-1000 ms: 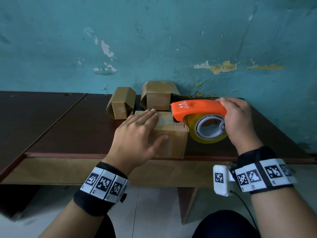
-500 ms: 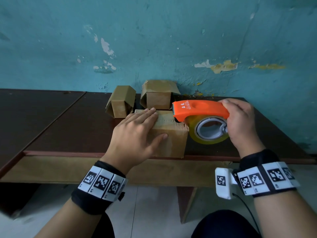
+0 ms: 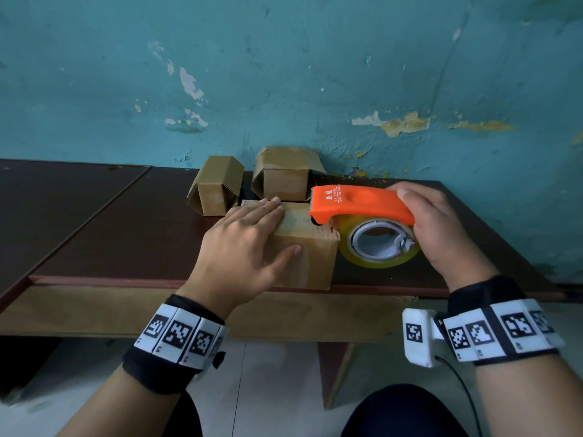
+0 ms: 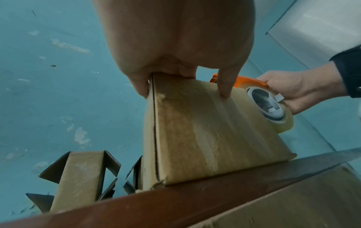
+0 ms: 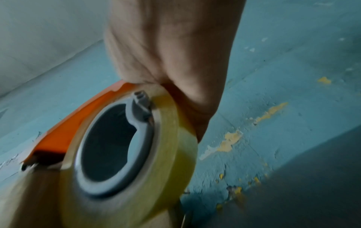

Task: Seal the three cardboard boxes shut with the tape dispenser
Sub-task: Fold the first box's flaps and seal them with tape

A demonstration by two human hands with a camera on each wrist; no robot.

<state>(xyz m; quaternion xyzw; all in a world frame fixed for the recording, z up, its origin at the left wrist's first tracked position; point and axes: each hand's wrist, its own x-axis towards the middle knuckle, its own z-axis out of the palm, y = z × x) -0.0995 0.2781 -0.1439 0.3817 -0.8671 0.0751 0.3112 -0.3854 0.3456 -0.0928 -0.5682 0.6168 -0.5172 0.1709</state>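
A closed cardboard box (image 3: 312,260) (image 4: 205,135) stands at the table's front edge. My left hand (image 3: 246,247) (image 4: 181,50) lies flat over its top, thumb down the front face. My right hand (image 3: 438,228) (image 5: 171,50) grips an orange tape dispenser (image 3: 356,203) (image 4: 244,81) (image 5: 64,129) with a yellowish tape roll (image 3: 378,244) (image 5: 136,166). The dispenser's front end sits on the box's top right edge. Two more boxes with open flaps lie behind: one on the left (image 3: 214,187) (image 4: 78,177), one by the wall (image 3: 284,175).
The dark wooden table (image 3: 110,234) runs left, and its front edge (image 4: 175,197) is right under the box. A peeling teal wall (image 3: 284,74) stands close behind the boxes. Tiled floor and my knees show below.
The dispenser has drawn slightly to the right along the box top with my right hand. My left hand stays pressed on the box.
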